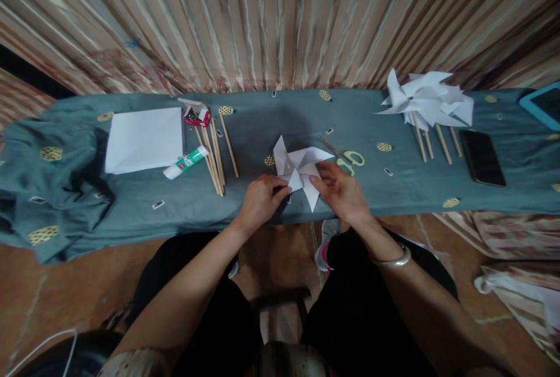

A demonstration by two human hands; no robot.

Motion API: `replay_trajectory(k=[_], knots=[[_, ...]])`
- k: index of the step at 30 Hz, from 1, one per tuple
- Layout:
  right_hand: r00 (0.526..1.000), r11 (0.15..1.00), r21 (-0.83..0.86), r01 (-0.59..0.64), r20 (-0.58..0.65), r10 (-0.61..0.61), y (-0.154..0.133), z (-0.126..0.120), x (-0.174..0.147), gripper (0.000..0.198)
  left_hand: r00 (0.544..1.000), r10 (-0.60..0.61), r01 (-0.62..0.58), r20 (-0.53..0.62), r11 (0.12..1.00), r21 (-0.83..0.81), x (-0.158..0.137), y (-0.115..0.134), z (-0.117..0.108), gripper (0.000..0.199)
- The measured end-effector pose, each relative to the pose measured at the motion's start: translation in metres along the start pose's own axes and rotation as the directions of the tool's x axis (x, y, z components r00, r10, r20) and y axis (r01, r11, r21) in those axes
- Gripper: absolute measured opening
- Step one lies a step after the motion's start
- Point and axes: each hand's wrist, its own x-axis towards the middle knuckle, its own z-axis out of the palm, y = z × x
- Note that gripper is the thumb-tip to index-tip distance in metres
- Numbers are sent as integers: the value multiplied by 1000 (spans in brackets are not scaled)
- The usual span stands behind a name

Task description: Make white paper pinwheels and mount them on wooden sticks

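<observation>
1. Curtains, striped and pleated, hang along the far side of the bench, which is covered by a grey-green cloth with yellow motifs.
2. Cluster of finished pinwheels lies at the right, white blades overlapping, sticks pointing toward the person.
3. Paper stack, white, lies at the left.
4. Blue-framed device is cut off by the right edge.
5. Left hand pinches the lower left of the paper pinwheel between thumb and fingers; right hand grips its right side, thumb on a blade.
6. Paper pinwheel, white, sits mid-bench near the front edge, between both hands.
7. Phone, dark, rests just right of the pinwheel sticks.
8. Wooden sticks lie left of centre, one slightly apart.
9. Glue stick, green and white, lies between paper and sticks.
10. Scissors with yellow-green handles lie just beyond the right hand.
11. Red box, open, holds small metal pieces.
</observation>
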Motion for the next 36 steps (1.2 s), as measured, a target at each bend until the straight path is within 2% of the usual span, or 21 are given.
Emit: replay_trajectory(k=[2, 4, 6, 8, 11, 15, 36], knots=[[987, 961, -243, 134, -49, -150, -3, -7, -5, 42, 1000, 3, -4, 10, 1000, 25, 2, 1, 0, 8], [945, 872, -405, 277, -48, -322, -6, -11, -9, 34, 1000, 14, -15, 22, 999, 41, 3, 2, 0, 8], [895, 789, -467, 400, 14, -446, -8, -10, -13, 31, 999, 20, -22, 32, 998, 58, 4, 4, 0, 8], [868, 740, -485, 467, 90, -489, -8, -5, -16, 30, 999, 21, -23, 33, 997, 73, 4, 5, -1, 9], [856, 714, -487, 502, 166, -489, -6, 4, -21, 30, 999, 21, -24, 33, 995, 99, 4, 5, 0, 12], [843, 708, -466, 530, 202, -498, -4, 11, -25, 35, 999, 31, -36, 41, 993, 115, 5, 4, 1, 13], [858, 720, -472, 508, 202, -473, -1, 15, -18, 44, 996, 45, -59, 77, 979, 194, 14, 7, 1, 18]])
